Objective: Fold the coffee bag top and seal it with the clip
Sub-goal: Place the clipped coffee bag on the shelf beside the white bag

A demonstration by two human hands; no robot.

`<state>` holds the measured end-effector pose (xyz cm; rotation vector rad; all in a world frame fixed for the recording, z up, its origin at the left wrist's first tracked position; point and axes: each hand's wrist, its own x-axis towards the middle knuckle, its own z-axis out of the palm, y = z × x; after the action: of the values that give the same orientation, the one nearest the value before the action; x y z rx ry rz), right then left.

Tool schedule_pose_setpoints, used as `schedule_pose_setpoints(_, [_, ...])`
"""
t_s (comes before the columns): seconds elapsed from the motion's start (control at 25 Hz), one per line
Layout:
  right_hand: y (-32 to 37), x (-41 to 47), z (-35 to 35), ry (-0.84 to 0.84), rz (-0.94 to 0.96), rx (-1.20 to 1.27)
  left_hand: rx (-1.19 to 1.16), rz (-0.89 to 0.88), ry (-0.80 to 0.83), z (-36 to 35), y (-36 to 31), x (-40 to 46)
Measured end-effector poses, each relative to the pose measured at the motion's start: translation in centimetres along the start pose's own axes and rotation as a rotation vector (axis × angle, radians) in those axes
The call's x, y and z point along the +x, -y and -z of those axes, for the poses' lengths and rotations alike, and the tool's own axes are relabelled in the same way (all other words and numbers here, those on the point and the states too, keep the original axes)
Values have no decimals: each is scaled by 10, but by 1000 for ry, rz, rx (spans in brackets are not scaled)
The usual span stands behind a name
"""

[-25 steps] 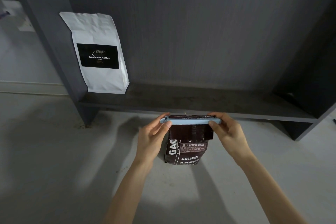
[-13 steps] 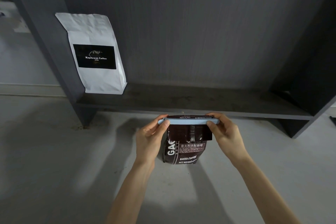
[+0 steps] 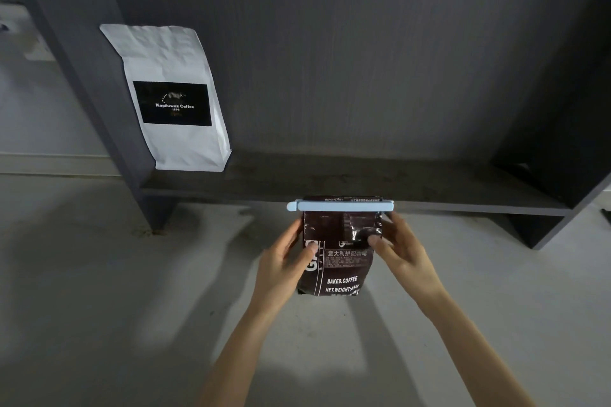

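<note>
A dark brown coffee bag (image 3: 342,271) with white print stands upright on the pale floor, in front of a low dark shelf. A light blue clip (image 3: 340,206) sits clamped across its folded top, with a thin strip of bag showing above it. My left hand (image 3: 284,266) grips the bag's left side, thumb on the front. On the right side, my right hand (image 3: 401,249) holds the bag, thumb pressing the shiny upper front. Neither hand touches the clip.
A white coffee bag (image 3: 172,96) with a black label leans upright at the left end of the dark shelf board (image 3: 363,182). Dark upright panels flank the shelf at left and right. Pale floor (image 3: 99,291) spreads around the brown bag.
Both hands have left the ends of the blue clip and dropped to grip the sides of the brown bag. The clip stays across the folded top.
</note>
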<state>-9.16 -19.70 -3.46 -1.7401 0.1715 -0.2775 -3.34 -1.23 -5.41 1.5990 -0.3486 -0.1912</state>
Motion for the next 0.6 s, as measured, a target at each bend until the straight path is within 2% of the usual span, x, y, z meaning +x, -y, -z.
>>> schedule_pose_setpoints(0.12, [-21,-3,-5,-3,-50,-92,116,83,57,-1,26,-2])
schedule_pose_setpoints(0.28, [-38,-9,-19,-26,-91,-175,338,55,36,-2,37,-8])
schedule_pose_setpoints(0.6, [-28,-16,-25,-71,-98,-267,333,71,-54,1,48,-9])
